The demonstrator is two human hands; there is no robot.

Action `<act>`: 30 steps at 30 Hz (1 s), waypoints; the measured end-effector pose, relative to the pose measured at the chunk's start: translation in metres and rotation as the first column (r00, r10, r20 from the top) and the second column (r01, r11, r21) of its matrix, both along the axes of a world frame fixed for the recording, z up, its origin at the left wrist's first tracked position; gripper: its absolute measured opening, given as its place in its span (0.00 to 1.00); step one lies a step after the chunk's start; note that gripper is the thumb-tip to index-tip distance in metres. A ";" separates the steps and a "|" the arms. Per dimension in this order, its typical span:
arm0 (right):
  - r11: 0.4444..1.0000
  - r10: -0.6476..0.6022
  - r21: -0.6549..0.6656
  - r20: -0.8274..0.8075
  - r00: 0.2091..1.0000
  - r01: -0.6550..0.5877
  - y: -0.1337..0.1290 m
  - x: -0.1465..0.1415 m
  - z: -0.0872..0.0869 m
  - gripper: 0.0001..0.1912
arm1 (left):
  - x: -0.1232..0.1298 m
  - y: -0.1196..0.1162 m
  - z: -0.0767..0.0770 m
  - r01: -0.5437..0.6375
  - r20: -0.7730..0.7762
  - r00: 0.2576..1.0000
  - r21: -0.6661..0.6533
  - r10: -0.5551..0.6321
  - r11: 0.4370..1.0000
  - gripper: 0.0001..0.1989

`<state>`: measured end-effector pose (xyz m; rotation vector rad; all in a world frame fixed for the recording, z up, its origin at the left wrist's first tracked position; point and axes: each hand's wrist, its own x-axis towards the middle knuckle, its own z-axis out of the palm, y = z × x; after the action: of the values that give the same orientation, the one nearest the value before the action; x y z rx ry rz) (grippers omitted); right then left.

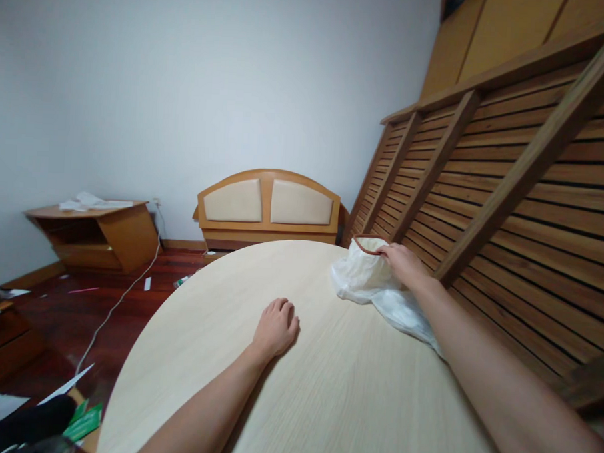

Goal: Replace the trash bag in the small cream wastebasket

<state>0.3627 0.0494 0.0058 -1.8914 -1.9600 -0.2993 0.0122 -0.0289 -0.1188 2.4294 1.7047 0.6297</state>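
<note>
A small bin (365, 266) with a brown rim stands near the far right edge of the round pale table (191, 342). A white plastic bag (403, 312) lines it and spills over its side onto the tabletop. My right hand (399, 261) grips the near right part of the rim, thumb and fingers closed on it. Left of the bin and closer to me, my left hand (276, 327) rests on the table, palm down with slightly curled fingers, holding nothing.
Slatted wooden bed frame (483, 201) leans along the right side, close to my right arm. Beyond the table stands a headboard (268, 201). At left are a low cabinet (126, 235), a cable (118, 302) on the floor and scattered papers.
</note>
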 end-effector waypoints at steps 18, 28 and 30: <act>0.986 0.138 0.102 -0.034 0.990 -0.133 -0.044 -0.098 -0.056 0.19 | -0.002 -0.001 -0.001 0.047 -0.043 0.998 -0.063 -0.050 0.997 0.26; 0.882 0.313 -0.299 -0.205 0.927 -0.364 -0.088 -0.141 -0.127 0.39 | -0.001 -0.003 0.000 0.121 -0.085 0.988 -0.118 -0.131 0.986 0.27; 0.860 0.303 -0.351 -0.231 0.924 -0.370 -0.089 -0.139 -0.127 0.41 | -0.001 -0.003 0.000 0.129 -0.089 0.986 -0.126 -0.140 0.984 0.27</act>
<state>0.2239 -0.0394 -0.1216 -1.6669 -2.3066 0.3706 0.0113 -0.0317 -0.1183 2.5009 1.5451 0.3860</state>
